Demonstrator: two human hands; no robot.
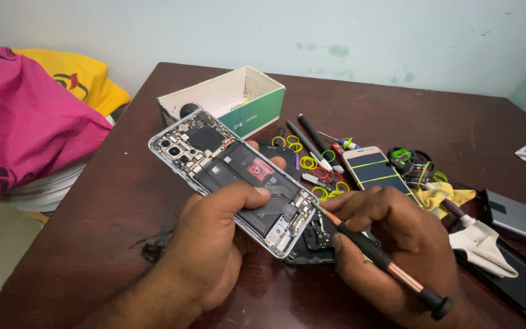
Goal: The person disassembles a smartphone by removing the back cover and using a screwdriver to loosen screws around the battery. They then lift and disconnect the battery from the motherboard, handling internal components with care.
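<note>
My left hand (214, 244) wraps the opened phone (232, 176) from below, thumb pressed across its lower middle and fingertips showing past the far edge, so it sits tilted above the tabletop (92, 244) with the camera end pointing away from me. I judge it light and stiff along the metal frame but fragile inside — bare boards, thin ribbon cables and a soft black battery pack that should not be squeezed or pricked. The rim is the safe place to grip; my thumb lying on the inner parts wants only light pressure, and the smooth frame could slip.

My right hand (397, 237) is closed round a slim screwdriver (385, 262), fingers pinching its dark grip, the tip touching the phone's lower right corner. The tool is thin and rigid, easy to skid off a tiny screw.

Room is tight on my right: coloured rubber bands (312, 164), other drivers (305, 140), a second phone (376, 170) bound with bands, a yellow cloth (440, 195) and a white rag (482, 244) lie close. A dark part (315, 240) rests just under the held phone. An open box (232, 97) stands beyond. To my left the tabletop is freer, ending at an edge beside pink fabric (25, 122)
</note>
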